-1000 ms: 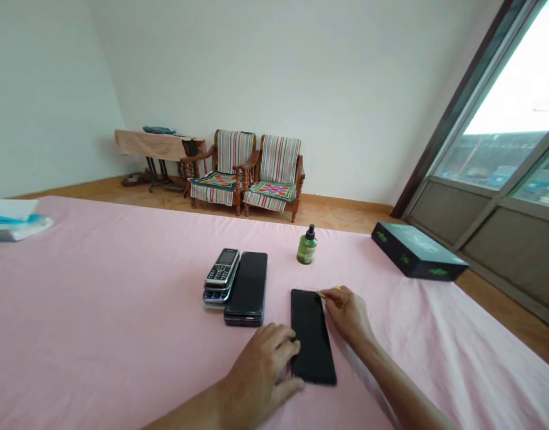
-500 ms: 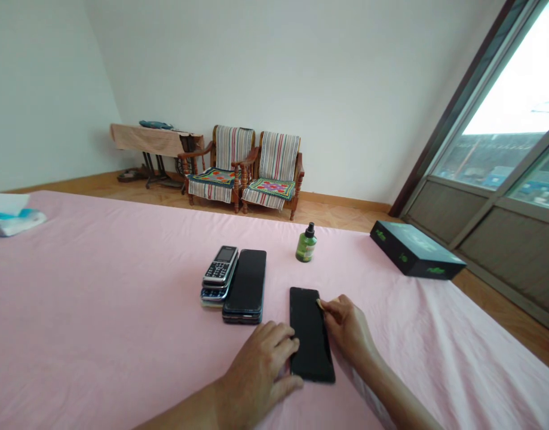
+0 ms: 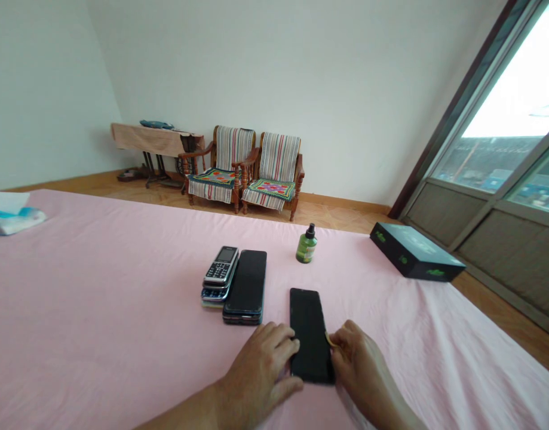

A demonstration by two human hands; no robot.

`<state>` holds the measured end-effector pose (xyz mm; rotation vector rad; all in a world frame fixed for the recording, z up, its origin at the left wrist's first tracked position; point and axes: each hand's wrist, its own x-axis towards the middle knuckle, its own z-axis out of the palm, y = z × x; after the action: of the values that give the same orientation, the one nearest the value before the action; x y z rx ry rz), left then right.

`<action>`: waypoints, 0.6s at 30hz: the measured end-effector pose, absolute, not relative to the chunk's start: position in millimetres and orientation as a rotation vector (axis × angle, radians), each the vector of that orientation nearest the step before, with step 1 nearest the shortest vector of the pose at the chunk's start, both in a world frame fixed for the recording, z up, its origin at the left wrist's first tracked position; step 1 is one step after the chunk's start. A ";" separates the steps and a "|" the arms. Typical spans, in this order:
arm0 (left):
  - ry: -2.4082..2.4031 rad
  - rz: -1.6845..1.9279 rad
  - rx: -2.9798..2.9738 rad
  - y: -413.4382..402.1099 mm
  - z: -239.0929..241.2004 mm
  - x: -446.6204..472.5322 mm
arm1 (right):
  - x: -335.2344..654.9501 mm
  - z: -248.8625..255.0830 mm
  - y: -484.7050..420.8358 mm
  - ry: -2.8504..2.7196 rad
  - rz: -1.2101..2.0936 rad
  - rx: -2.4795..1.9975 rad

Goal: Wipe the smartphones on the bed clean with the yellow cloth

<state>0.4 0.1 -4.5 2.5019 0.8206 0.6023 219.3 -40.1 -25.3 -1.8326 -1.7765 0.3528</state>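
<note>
The pink-covered surface (image 3: 122,310), far edge at twelve o'clock, has open room toward nine and a black box (image 3: 420,251) at two. Touched by the left hand's (image 3: 263,370) loosely curled grip, the black phone (image 3: 307,334) lies between the hands, lengthwise nearly twelve-to-six, with a green bottle (image 3: 306,248) at its twelve and a yellowish scrap (image 3: 330,340) pinched in the right hand (image 3: 362,364) at its four.

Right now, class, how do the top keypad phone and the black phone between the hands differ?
The keypad phone has buttons below a small screen; the black phone shows no keys, just a dark screen. The keypad phone tops a pile; the black phone lies on the pink cloth. The keypad phone is untouched, while the left hand touches the black phone's edge. Both lie face up.
</note>
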 end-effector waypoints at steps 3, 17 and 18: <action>0.847 0.577 2.492 -1.2 -1.2 0.9 | 223.5 -15.0 -48.6 -1.901 0.392 -1.853; 0.816 0.565 2.497 1.1 -3.9 -0.8 | 223.1 -16.4 50.4 -1.836 0.102 -1.769; 0.821 0.557 2.498 1.1 -3.3 -0.4 | 221.1 -16.3 50.8 -1.850 0.085 -1.766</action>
<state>-0.4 1.1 -3.3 2.4982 0.8208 0.5570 221.1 50.8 -16.3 -1.7662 -1.8498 0.0847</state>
